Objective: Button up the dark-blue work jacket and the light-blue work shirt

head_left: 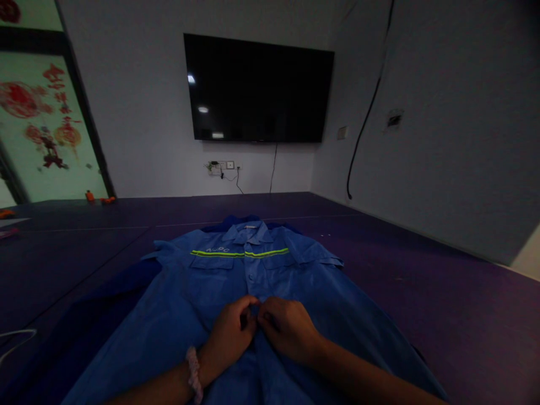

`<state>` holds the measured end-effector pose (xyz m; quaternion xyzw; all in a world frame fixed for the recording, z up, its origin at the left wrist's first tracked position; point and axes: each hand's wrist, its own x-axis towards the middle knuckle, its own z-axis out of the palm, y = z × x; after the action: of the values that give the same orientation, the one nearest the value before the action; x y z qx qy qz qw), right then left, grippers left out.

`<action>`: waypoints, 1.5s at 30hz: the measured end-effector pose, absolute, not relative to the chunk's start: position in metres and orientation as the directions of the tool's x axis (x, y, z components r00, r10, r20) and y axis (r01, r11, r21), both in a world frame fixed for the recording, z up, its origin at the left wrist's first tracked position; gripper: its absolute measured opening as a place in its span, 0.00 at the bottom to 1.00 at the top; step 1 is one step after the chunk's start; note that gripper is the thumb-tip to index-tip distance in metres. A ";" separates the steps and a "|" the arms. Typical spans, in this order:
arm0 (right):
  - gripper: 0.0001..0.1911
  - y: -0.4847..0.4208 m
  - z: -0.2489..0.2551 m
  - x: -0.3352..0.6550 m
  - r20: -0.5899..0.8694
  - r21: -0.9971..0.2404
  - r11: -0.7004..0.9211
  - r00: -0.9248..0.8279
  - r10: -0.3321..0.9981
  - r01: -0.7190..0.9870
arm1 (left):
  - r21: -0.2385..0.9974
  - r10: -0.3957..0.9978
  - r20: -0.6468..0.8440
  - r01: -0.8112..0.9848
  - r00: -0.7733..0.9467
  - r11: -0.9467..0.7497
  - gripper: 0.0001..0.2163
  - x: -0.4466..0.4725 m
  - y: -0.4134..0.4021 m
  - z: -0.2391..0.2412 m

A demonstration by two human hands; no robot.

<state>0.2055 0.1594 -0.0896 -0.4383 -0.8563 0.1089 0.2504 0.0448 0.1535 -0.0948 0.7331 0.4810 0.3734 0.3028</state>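
A blue work shirt (219,281) with a yellow-green reflective stripe across the chest lies flat on a dark purple surface, collar pointing away from me. My left hand (230,332) and my right hand (287,326) meet at the middle of the shirt's front placket. Both have their fingers curled in a pinch on the fabric edges there. A pale band sits on my left wrist. What lies between the fingertips is too small to see.
A darker blue garment (105,292) lies under the shirt and sticks out to the left. The purple surface (422,281) runs to white walls. A black wall screen (257,90) hangs ahead, with sockets and cables below it. Small orange objects (97,197) sit far left.
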 end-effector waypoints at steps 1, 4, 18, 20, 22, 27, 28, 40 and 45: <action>0.06 0.159 -0.089 0.205 0.329 -0.410 0.585 -0.485 0.811 0.700 | 0.802 0.931 0.254 0.482 0.261 -0.353 0.13 0.045 0.153 -0.095; 0.07 0.159 -0.087 0.205 0.312 -0.426 0.562 -0.468 0.827 0.709 | 0.803 0.935 0.244 0.486 0.259 -0.344 0.13 0.045 0.153 -0.094; 0.06 0.167 -0.096 0.203 0.181 -0.773 0.347 -0.340 0.923 0.531 | 0.828 0.940 0.235 0.457 0.245 -0.326 0.16 0.046 0.150 -0.090; 0.06 0.170 -0.100 0.203 0.159 -0.817 0.313 -0.332 0.930 0.484 | 0.825 0.939 0.240 0.459 0.245 -0.331 0.16 0.046 0.150 -0.090; 0.05 0.173 -0.103 0.202 0.130 -0.864 0.268 -0.326 0.936 0.426 | 0.822 0.938 0.241 0.461 0.248 -0.333 0.16 0.046 0.150 -0.090; 0.04 0.179 -0.107 0.199 0.070 -0.924 0.174 -0.298 0.952 0.339 | 0.820 0.935 0.239 0.462 0.263 -0.339 0.15 0.046 0.153 -0.093; 0.04 0.179 -0.108 0.199 0.073 -0.925 0.177 -0.299 0.952 0.335 | 0.820 0.935 0.238 0.460 0.265 -0.339 0.15 0.046 0.153 -0.094; 0.04 0.163 -0.092 0.201 0.187 -0.759 0.346 -0.324 0.927 0.552 | 0.835 0.941 0.203 0.454 0.271 -0.311 0.18 0.045 0.151 -0.092; 0.04 0.162 -0.089 0.201 0.162 -0.706 0.336 -0.320 0.933 0.623 | 0.833 0.940 0.201 0.458 0.274 -0.311 0.17 0.046 0.150 -0.091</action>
<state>0.2008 0.1625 -0.0886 -0.5081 -0.7658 0.2716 0.2857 0.0458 0.1501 -0.0906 0.7247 0.4823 0.3612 0.3343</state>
